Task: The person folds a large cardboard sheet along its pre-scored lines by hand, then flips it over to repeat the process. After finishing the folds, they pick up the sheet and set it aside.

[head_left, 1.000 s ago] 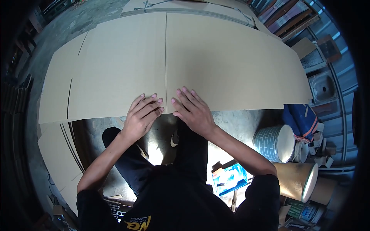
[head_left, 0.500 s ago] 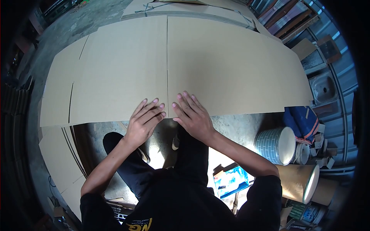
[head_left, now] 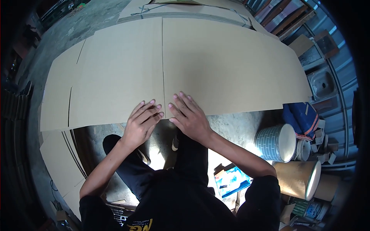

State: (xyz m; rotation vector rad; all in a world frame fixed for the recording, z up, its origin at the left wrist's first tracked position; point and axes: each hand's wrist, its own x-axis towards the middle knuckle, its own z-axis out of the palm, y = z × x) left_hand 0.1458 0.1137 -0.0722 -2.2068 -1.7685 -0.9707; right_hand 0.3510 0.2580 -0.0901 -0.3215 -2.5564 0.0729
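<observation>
A wide cardboard sheet lies flat in front of me, with a dark seam running from its far edge to its near edge. My left hand rests on the near edge just left of this seam, fingers stretched out over the cardboard. On the seam's right side my right hand lies flat, its fingers spread and pointing away from me. Neither hand grips anything. Two short slits cut into the sheet's left part. Both thumbs are close to the seam at the near edge.
A strapped cardboard stack stands beyond the sheet. More folded cardboard is at lower left. On the right are a brick-patterned drum, a gold-brown drum, a blue bag and a metal sink. A blue-and-white item lies below.
The cardboard and its seam appear shifted slightly left and turned a little in view, as does the background. Both hands stay flat at the near edge, almost unmoved.
</observation>
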